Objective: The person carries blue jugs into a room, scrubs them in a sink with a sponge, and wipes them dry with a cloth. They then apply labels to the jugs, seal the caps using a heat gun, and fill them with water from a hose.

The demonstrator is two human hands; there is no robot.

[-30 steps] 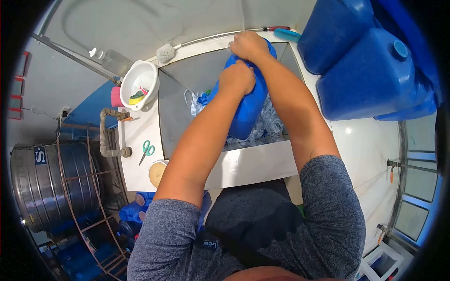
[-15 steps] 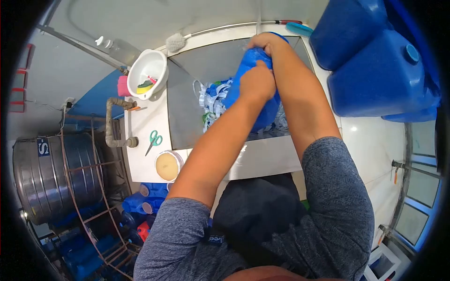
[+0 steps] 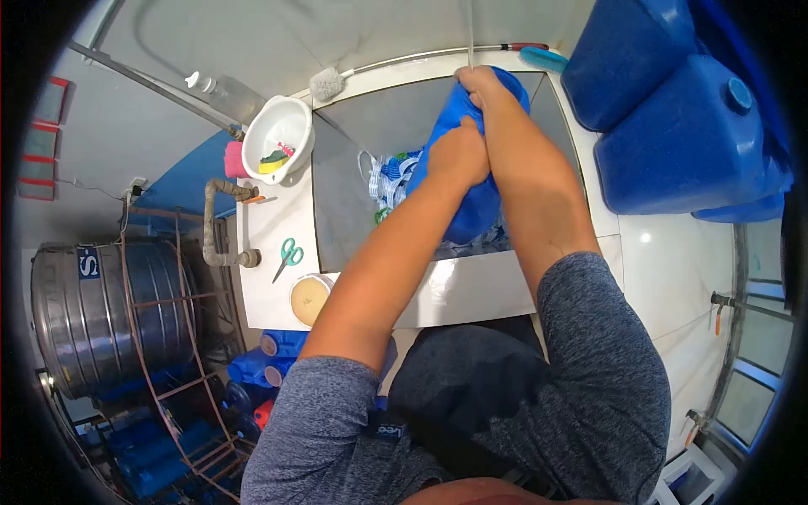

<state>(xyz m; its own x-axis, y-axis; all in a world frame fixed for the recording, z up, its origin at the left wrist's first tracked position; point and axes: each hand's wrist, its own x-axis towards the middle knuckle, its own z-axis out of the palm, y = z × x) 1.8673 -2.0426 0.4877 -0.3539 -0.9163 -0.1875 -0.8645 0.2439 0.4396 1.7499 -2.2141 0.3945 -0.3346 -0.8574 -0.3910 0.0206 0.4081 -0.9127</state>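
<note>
left grip (image 3: 459,157) grasps a blue container (image 3: 475,220) tilted over the sink (image 3: 338,223); whether the right grip (image 3: 480,84), at its upper end, is clenched cannot be told. likely stiff, slick plastic, best held two-handed.

The container (image 3: 473,217) I grip looks like smooth plastic with a soft sheen, and the basin (image 3: 273,128) smooth plastic too. The counter (image 3: 471,288) is glossy, the tank (image 3: 84,324) shiny ribbed metal, my sleeve (image 3: 316,421) matt cloth.

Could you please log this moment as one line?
left hand: on blue plastic container; right hand: at container's far end; container: over sink; scissors: on counter
</note>
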